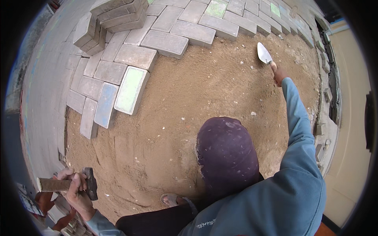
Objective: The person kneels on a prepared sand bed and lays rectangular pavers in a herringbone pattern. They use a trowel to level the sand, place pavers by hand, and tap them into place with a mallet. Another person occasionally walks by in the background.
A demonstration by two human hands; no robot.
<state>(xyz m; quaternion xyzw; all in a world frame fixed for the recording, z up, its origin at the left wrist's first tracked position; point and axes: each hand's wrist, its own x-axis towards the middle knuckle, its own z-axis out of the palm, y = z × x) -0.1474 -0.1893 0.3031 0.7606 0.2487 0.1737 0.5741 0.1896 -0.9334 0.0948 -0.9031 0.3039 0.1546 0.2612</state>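
Observation:
My right hand (279, 74) is closed around the handle of a pointed trowel (264, 53). Its pale metal blade hangs over the sand bed (177, 102) near the far row of pavers. At the lower left, my left hand (78, 192) grips a hammer (91, 183) with a dark metal head and a stubby light brown handle pointing left. Grey paving bricks (164, 42) lie in a stepped pattern along the sand's far and left edges. A green-tinted paver (131, 89) and a blue-tinted one (106, 104) sit at that left edge.
Stacked pavers (118, 15) stand on the laid paving at the upper left. Broken concrete edging (326, 94) runs along the right, beside a beige wall (350, 106). My bent knee (226, 153) and sandalled foot (171, 200) are over the sand. Rubble (65, 214) lies at the lower left.

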